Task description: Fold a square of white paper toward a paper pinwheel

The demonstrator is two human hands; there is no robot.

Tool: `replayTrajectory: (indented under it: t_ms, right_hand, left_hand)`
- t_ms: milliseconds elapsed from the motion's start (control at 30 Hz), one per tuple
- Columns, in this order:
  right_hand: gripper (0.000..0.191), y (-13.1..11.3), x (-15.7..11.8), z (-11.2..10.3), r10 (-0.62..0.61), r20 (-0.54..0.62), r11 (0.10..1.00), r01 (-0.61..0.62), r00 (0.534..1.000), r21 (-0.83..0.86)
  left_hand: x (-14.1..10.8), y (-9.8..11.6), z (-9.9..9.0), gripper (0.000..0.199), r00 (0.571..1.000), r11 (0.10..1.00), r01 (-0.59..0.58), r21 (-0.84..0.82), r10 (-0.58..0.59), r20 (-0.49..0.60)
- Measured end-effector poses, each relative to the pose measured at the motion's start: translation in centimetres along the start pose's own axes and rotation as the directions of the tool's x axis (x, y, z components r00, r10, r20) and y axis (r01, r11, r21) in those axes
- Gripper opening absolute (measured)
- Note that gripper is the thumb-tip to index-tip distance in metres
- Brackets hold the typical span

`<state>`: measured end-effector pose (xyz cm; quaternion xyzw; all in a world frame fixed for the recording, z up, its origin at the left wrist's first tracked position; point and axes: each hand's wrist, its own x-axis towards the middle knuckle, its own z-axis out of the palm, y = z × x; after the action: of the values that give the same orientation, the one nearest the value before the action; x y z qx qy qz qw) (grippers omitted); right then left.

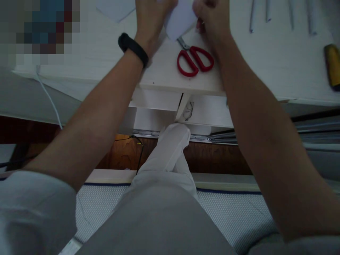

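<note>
Paper: a pale sheet of paper (pixel 180 19) sits at the far edge of the white table (pixel 265 63), held up between the two hands; its top is cut off by the frame.
Left hand: the left hand (pixel 152 16) grips the paper's left edge, fingers closed on it; a black wristband (pixel 132 47) rings the wrist.
Right hand: the right hand (pixel 212 17) pinches the paper's right edge, fingers curled tight on it.
Hands to each other: close together, the sheet spanning the small gap between them; both equally near it.
Paper's lie: its lower corner points down toward the person, just above the scissors; I cannot tell its long axis.
Scissors: red-handled scissors (pixel 195 60) lie flat on the table just nearer than the paper, handles toward the person, blades running up under the sheet; nearer the right wrist.
Far right: several thin pale rods (pixel 278 14) lie side by side, well apart from the hands; a yellow-and-dark tool (pixel 332 65) rests by the right edge.
Containers: none in sight.
</note>
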<state>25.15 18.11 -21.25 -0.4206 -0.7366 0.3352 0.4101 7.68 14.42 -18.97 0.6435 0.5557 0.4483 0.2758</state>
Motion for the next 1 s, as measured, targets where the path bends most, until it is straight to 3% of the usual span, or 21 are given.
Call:
replayTrajectory:
  t_ms: [67, 133, 300, 467, 633, 833, 1000]
  right_hand:
    - [0.023, -1.8, -2.3, 0.0, 0.060, -0.085, 0.997, -0.063, 0.995, -0.034]
    - [0.020, -3.0, -4.4, -0.3, 0.073, -0.083, 0.992, -0.081, 0.994, -0.102]
    - [0.013, -3.8, -7.1, -0.7, 0.061, -0.069, 0.982, -0.072, 0.996, -0.172]
    - [0.023, -2.8, -7.0, -0.7, 0.050, -0.072, 0.979, -0.063, 0.996, -0.192]
    - [0.042, -1.9, -6.7, -0.8, 0.040, -0.060, 0.990, -0.048, 0.997, -0.132]
    - [0.033, -2.2, -6.9, -1.1, 0.025, -0.023, 0.993, -0.028, 0.999, -0.118]
    - [0.043, -2.7, -7.0, -0.9, 0.028, 0.000, 0.998, -0.028, 1.000, -0.064]
  left_hand:
    - [-1.3, 0.0, 0.1, 0.019, 0.997, 0.997, -0.071, -0.020, 0.070, -0.031]
    - [-2.5, -0.3, 0.1, 0.022, 0.994, 0.991, -0.030, -0.132, 0.044, 0.104]
    - [-4.9, -0.7, -0.6, 0.040, 0.973, 0.974, -0.003, -0.229, 0.055, 0.225]
    - [-6.7, -0.3, -1.2, 0.051, 0.968, 0.932, -0.035, -0.361, 0.121, 0.220]
    - [-7.2, -0.3, -1.0, 0.049, 0.966, 0.939, -0.044, -0.340, 0.126, 0.224]
    - [-8.4, 0.2, -0.9, 0.043, 0.965, 0.948, -0.045, -0.315, 0.123, 0.232]
    - [-8.2, 0.0, -1.0, 0.037, 0.982, 0.940, -0.030, -0.341, 0.091, 0.166]
